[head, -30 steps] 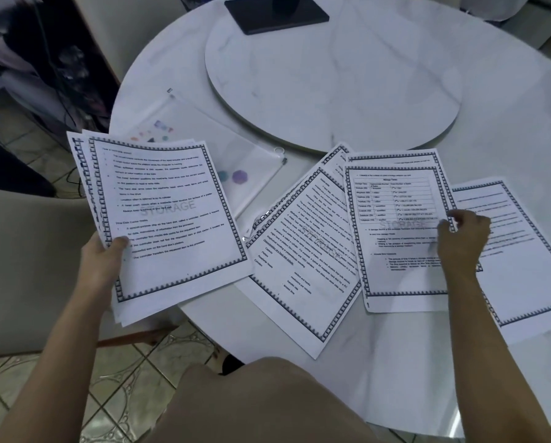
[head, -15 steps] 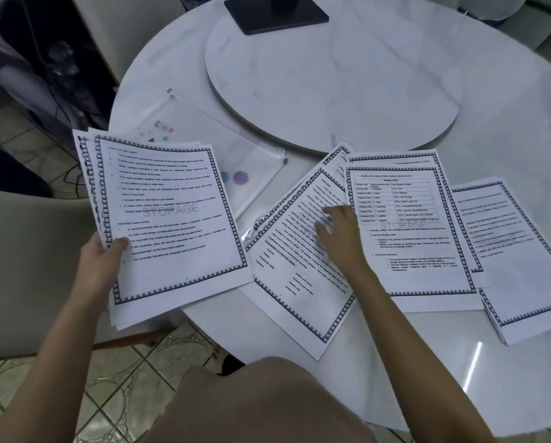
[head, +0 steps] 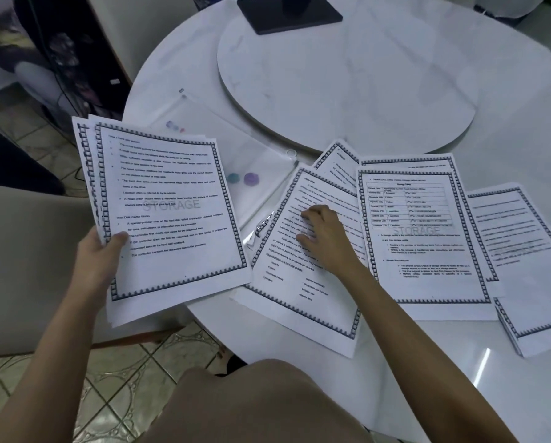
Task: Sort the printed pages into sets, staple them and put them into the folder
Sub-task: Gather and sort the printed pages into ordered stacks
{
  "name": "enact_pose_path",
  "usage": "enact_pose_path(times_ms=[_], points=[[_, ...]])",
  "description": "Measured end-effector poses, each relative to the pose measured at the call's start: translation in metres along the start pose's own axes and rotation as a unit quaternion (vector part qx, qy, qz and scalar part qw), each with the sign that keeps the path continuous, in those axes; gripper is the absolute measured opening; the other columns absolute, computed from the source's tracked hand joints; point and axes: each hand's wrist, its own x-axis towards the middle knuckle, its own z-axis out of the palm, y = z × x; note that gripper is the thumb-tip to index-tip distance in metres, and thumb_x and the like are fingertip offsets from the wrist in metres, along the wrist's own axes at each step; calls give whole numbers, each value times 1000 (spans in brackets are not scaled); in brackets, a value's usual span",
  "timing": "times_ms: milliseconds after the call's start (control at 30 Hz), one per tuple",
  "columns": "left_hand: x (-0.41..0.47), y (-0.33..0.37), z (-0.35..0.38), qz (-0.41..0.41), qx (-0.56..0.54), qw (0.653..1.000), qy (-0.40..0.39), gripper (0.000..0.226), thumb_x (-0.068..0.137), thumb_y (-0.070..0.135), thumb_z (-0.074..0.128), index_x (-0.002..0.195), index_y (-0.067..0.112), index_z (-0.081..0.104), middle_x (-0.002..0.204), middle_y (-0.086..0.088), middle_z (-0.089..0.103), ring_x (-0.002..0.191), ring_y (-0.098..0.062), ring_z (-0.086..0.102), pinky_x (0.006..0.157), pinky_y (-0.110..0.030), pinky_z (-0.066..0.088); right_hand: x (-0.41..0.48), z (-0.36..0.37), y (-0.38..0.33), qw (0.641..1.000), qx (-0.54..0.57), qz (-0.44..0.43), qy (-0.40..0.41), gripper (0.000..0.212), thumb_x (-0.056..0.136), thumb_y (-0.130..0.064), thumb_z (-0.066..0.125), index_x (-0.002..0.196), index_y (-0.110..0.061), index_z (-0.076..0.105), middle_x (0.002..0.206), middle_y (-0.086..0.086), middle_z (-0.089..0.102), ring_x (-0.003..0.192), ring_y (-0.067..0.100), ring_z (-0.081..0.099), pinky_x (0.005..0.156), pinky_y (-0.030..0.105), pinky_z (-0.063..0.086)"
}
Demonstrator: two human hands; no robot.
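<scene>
A clear zip folder (head: 236, 161) lay flat on the round white marble table (head: 395, 123), its contents unclear, while the left hand (head: 96, 260) pinched a fanned sheaf of printed pages (head: 168, 212) and the right hand (head: 327, 236) pressed spread fingers on a tilted page (head: 303, 282) above tiled floor (head: 114, 378).

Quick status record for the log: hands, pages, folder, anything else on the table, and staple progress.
left hand: holds a fanned stack of pages off the table's near-left edge
right hand: palm down, fingers on the tilted page
other pages: table sheet beside it, overlapping more sheets; another pile far right
folder: clear, flat on the table, partly under the pages; contents unclear
turntable: bare, with a dark stand base beyond
stapler: not in view
stapling: cannot tell
</scene>
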Motion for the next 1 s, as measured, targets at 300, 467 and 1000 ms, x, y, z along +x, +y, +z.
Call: enact_pose_path(times_ms=[300, 467, 1000], points=[[4, -4, 0, -16, -4, 1000, -3, 34, 96, 10, 44, 129, 8, 49, 132, -13, 54, 118, -31, 52, 102, -46, 40, 8, -3, -6, 992, 34, -66, -98, 48, 85, -15, 63, 129, -7, 50, 136, 9, 43, 126, 21, 40, 107, 28, 32], [4, -4, 5, -21, -2, 1000, -7, 33, 96, 11, 44, 128, 9, 50, 132, -13, 54, 117, -32, 53, 101, -46, 41, -2, -15, 6, 996, 89, 20, 6, 40, 88, -12, 59, 127, -7, 51, 127, 9, 46, 121, 21, 42, 101, 21, 30], [6, 1, 18, -14, 14, 999, -31, 32, 96, 10, 44, 128, 9, 50, 132, -13, 54, 118, -32, 53, 102, -46, 40, -48, -57, 80, 975, -58, 197, 81, 35, 88, -14, 59, 118, 2, 56, 118, 23, 49, 112, 37, 44, 95, 41, 39]])
